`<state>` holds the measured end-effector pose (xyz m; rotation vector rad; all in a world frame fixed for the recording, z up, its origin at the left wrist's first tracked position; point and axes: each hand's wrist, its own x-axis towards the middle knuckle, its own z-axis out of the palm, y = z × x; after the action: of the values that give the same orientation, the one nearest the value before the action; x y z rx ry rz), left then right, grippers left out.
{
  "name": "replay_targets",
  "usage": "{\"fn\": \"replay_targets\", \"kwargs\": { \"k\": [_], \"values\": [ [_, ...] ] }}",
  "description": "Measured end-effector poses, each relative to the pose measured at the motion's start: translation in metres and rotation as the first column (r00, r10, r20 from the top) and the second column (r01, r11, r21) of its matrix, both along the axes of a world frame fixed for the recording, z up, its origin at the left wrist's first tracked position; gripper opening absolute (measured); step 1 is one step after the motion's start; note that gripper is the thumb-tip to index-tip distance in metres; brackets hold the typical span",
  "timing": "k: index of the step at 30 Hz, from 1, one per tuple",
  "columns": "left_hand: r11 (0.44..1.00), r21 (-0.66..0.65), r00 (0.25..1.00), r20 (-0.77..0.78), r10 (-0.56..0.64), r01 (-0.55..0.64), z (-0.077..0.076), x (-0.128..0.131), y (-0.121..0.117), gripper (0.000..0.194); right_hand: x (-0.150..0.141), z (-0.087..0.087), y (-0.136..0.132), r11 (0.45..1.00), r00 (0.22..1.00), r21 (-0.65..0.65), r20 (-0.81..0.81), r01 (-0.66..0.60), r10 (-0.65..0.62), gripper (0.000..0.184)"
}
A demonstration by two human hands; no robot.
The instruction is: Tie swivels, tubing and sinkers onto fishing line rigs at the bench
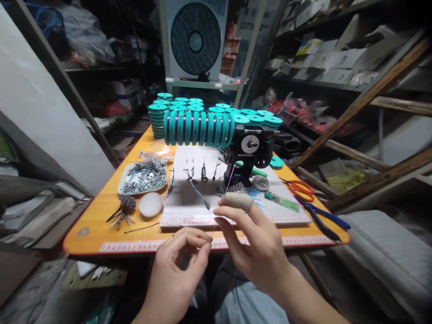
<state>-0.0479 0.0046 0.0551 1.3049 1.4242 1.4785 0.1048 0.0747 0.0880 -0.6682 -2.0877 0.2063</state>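
My left hand (182,258) is low at the table's front edge, thumb and index finger pinched on the end of a thin purple fishing line (230,179). A tiny dark piece shows at those fingertips, too small to name. The line runs up to the black winding machine (248,148). My right hand (254,236) is beside the line, thumb and fingers slightly apart, with a beige sleeve (238,202) on one finger. Teal line spools (199,128) sit in a row on the machine's shaft. Small dark fishing weights (204,172) hang on lines below the spools.
A white tray of small metal parts (143,177) and a white round lid (150,204) lie left. Orange-handled scissors (300,189), blue-handled pliers (326,218) and a green tube (281,201) lie right. Stacked teal spools (157,119) stand behind; a fan (195,38) is beyond.
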Motion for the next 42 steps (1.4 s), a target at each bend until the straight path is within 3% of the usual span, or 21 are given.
{"fn": "replay_targets", "kwargs": {
  "k": [1, 3, 5, 7, 9, 11, 13, 14, 16, 19, 21, 23, 25, 27, 30, 33, 35, 37, 39, 42],
  "values": [
    [0.995, -0.100, 0.981, 0.192, 0.001, 0.019, -0.001, 0.003, 0.000, 0.015, 0.004, -0.003, -0.005, 0.999, 0.999, -0.042, -0.025, 0.032, -0.033, 0.016],
    [0.980, -0.183, 0.876, 0.482, 0.015, 0.084, -0.003, 0.009, 0.000, 0.017, 0.010, -0.009, -0.016, 0.972, 0.999, -0.233, -0.016, 0.023, -0.028, 0.011],
    [0.976, -0.186, 0.792, 0.610, 0.028, 0.109, -0.005, 0.014, -0.001, 0.018, 0.011, -0.015, -0.026, 0.906, 0.999, -0.421, -0.023, -0.038, 0.032, 0.007],
    [0.978, -0.181, 0.778, 0.627, 0.033, 0.105, -0.006, 0.016, -0.002, 0.017, 0.010, -0.020, -0.032, 0.888, 0.998, -0.456, -0.058, -0.052, 0.028, 0.005],
    [0.984, -0.160, 0.836, 0.549, 0.022, 0.079, -0.005, 0.015, -0.004, 0.013, 0.009, -0.022, -0.033, 0.948, 0.998, -0.318, -0.061, -0.025, 0.006, 0.012],
    [0.996, -0.086, 0.942, 0.335, 0.017, 0.012, -0.001, 0.012, -0.006, 0.011, 0.010, -0.019, -0.030, 0.994, 0.998, -0.096, -0.031, -0.049, 0.047, 0.020],
    [0.996, 0.060, 0.998, 0.026, 0.062, -0.064, 0.004, 0.008, -0.008, 0.011, 0.012, -0.012, -0.022, 0.983, 0.984, 0.061, 0.051, -0.171, 0.168, 0.027],
    [0.985, 0.151, 0.987, -0.118, 0.105, -0.087, 0.006, 0.006, -0.009, 0.012, 0.013, -0.008, -0.018, 0.966, 0.966, 0.085, 0.100, -0.245, 0.236, 0.028],
    [0.942, 0.326, 0.924, -0.331, 0.194, -0.081, 0.009, 0.001, -0.010, 0.021, 0.013, 0.000, -0.009, 0.940, 0.927, 0.028, 0.182, -0.339, 0.329, 0.025],
    [0.869, 0.494, 0.820, -0.503, 0.273, 0.013, 0.008, -0.002, -0.010, 0.033, 0.009, 0.012, 0.002, 0.946, 0.924, -0.149, 0.219, -0.287, 0.315, 0.022],
    [0.856, 0.512, 0.789, -0.555, 0.264, 0.074, 0.005, -0.003, -0.009, 0.035, 0.003, 0.017, 0.007, 0.945, 0.933, -0.221, 0.213, -0.243, 0.290, 0.021],
    [0.873, 0.473, 0.807, -0.557, 0.193, 0.118, 0.003, -0.003, -0.008, 0.033, -0.002, 0.019, 0.010, 0.939, 0.936, -0.248, 0.200, -0.239, 0.291, 0.020],
    [0.900, 0.412, 0.863, -0.496, 0.093, 0.141, 0.002, -0.001, -0.006, 0.030, -0.004, 0.018, 0.011, 0.941, 0.942, -0.240, 0.178, -0.240, 0.286, 0.020],
    [0.944, 0.317, 0.933, -0.358, 0.031, 0.090, 0.001, 0.003, -0.006, 0.025, -0.002, 0.014, 0.008, 0.965, 0.966, -0.166, 0.124, -0.205, 0.227, 0.019],
    [0.995, 0.068, 0.997, 0.030, 0.077, -0.079, -0.003, 0.012, -0.006, 0.013, 0.008, 0.004, -0.004, 0.993, 0.999, -0.104, -0.030, -0.049, 0.046, 0.016],
    [0.986, -0.157, 0.861, 0.494, 0.123, -0.051, -0.010, 0.023, -0.006, 0.016, 0.015, -0.009, -0.018, 0.936, 0.999, -0.352, -0.050, -0.002, -0.016, 0.011],
    [0.981, -0.196, 0.758, 0.642, 0.116, 0.015, -0.013, 0.029, -0.006, 0.022, 0.015, -0.019, -0.025, 0.852, 0.998, -0.523, -0.062, -0.027, -0.007, 0.006],
    [0.978, -0.200, 0.693, 0.713, 0.109, 0.052, -0.016, 0.034, -0.006, 0.023, 0.013, -0.027, -0.030, 0.806, 0.992, -0.590, -0.120, -0.038, -0.041, 0.006],
    [0.974, -0.210, 0.617, 0.779, 0.111, 0.089, -0.017, 0.038, -0.007, 0.021, 0.012, -0.033, -0.033, 0.801, 0.983, -0.598, -0.168, -0.041, -0.076, 0.006],
    [0.962, -0.229, 0.554, 0.825, 0.111, 0.148, -0.018, 0.039, -0.007, 0.020, 0.015, -0.037, -0.039, 0.870, 0.986, -0.493, -0.155, -0.018, -0.068, 0.012]
  ]
}}
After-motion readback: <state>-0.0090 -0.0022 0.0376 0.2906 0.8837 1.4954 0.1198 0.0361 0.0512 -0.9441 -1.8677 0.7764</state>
